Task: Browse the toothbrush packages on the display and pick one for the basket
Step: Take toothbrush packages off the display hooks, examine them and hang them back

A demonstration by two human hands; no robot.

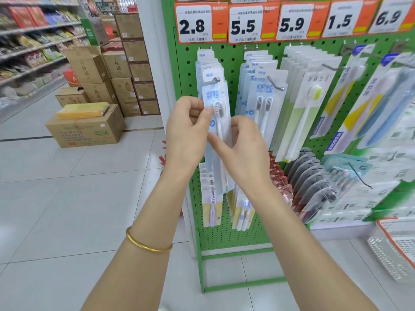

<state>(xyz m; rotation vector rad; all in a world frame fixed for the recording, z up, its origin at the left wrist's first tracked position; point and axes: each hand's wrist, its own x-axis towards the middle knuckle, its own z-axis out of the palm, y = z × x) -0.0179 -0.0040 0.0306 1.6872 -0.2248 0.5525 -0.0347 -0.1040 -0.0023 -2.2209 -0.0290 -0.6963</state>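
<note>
Toothbrush package (216, 113) in hand for inspection; not yet in the basket (390, 250).
The left hand (186, 133) pinches its upper left edge and the right hand (244, 149) grips its right edge, holding it just in front of the display (231, 55), apparently below the hook (216, 79). Browsing looks part done; the transfer remains. Neighbouring packs (262, 102) hang close on the right, open floor (67, 221) lies to the left, and the basket sits low right.

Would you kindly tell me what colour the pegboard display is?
The pegboard display is green, head view.
</note>
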